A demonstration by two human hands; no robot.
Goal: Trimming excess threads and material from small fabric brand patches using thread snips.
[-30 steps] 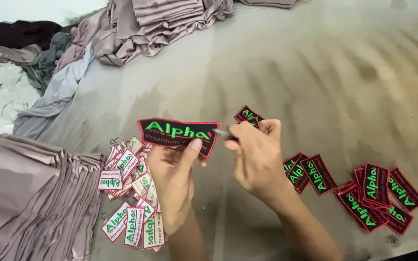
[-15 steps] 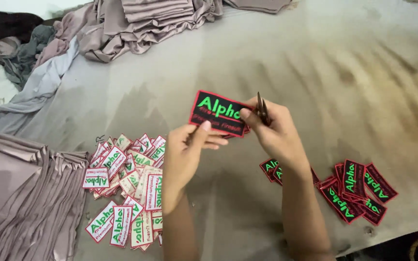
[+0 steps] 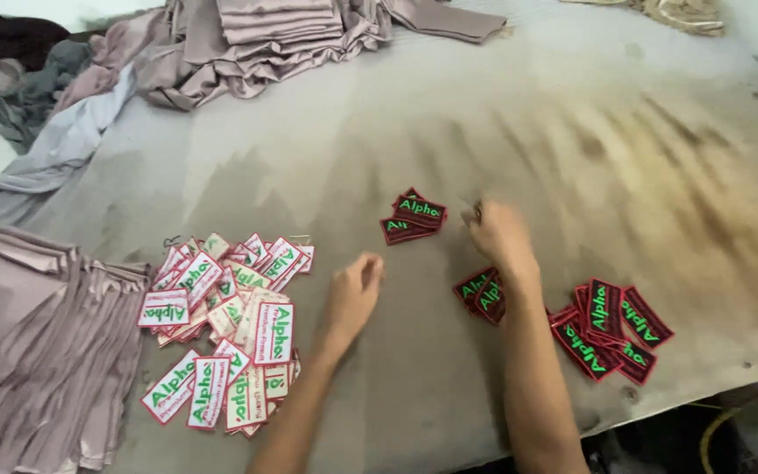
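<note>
Two bare hands show: the left hand (image 3: 354,294) at centre frame and the right hand (image 3: 497,233) just right of it. Black embroidered patches with red borders and green lettering lie in three clusters: two or three at upper centre (image 3: 414,218), two under the right wrist (image 3: 482,294), roughly six at lower right (image 3: 611,329). White rectangular patches with red borders (image 3: 221,325), perhaps twenty, are heaped at lower left.

Garment workshop: stained worktable (image 3: 572,114) w/ folded fabric stacks (image 3: 265,35), embroidered patches (image 3: 221,325).
</note>
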